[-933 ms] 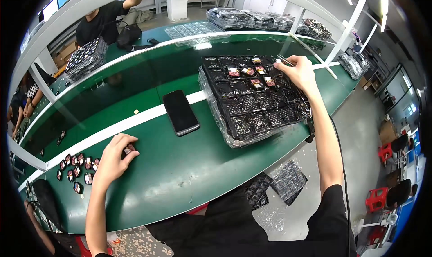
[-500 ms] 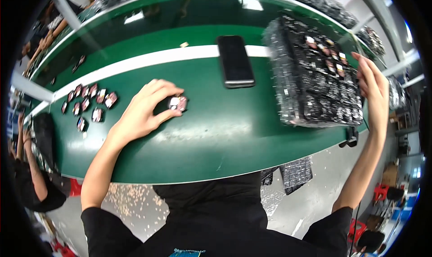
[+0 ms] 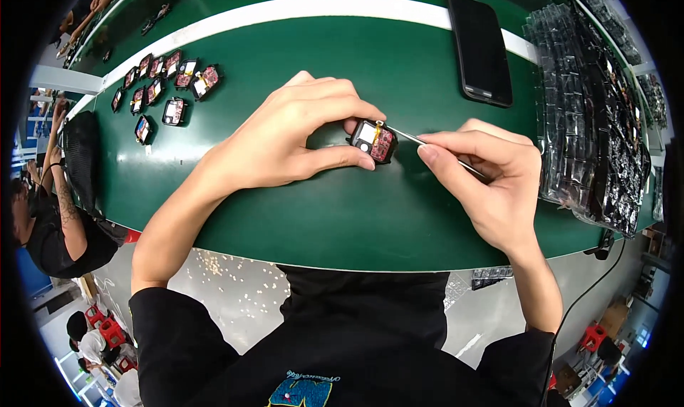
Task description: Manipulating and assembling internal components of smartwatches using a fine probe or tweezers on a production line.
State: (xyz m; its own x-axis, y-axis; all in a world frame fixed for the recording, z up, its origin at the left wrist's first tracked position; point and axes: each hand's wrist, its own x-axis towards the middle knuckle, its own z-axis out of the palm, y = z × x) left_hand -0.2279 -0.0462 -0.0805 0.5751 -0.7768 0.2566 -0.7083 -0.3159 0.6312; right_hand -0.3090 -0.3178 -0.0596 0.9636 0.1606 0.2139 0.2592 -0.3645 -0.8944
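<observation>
On the green bench, a small open watch-like case (image 3: 375, 140) shows a red circuit board, a white part and a yellow strip. My left hand (image 3: 303, 132) grips it from the left between thumb and fingers. In my right hand (image 3: 491, 168), pinched between thumb and fingers, is a thin pointed metal tool (image 3: 404, 133). Its tip touches or lies just over the case's upper edge, near the yellow strip; which of these I cannot tell. Several similar open cases (image 3: 174, 111) lie grouped to the left.
A black phone (image 3: 481, 50) lies at the far right across a white strip (image 3: 285, 16). Beside my right hand stands a stack of clear and black plastic trays (image 3: 588, 122). The green bench's front edge (image 3: 356, 270) is near my body. Another person (image 3: 60, 222) sits at left.
My right hand has come from the tray stack to the case and now holds the metal tool there. My left hand still grips the case. The whole view has shifted.
</observation>
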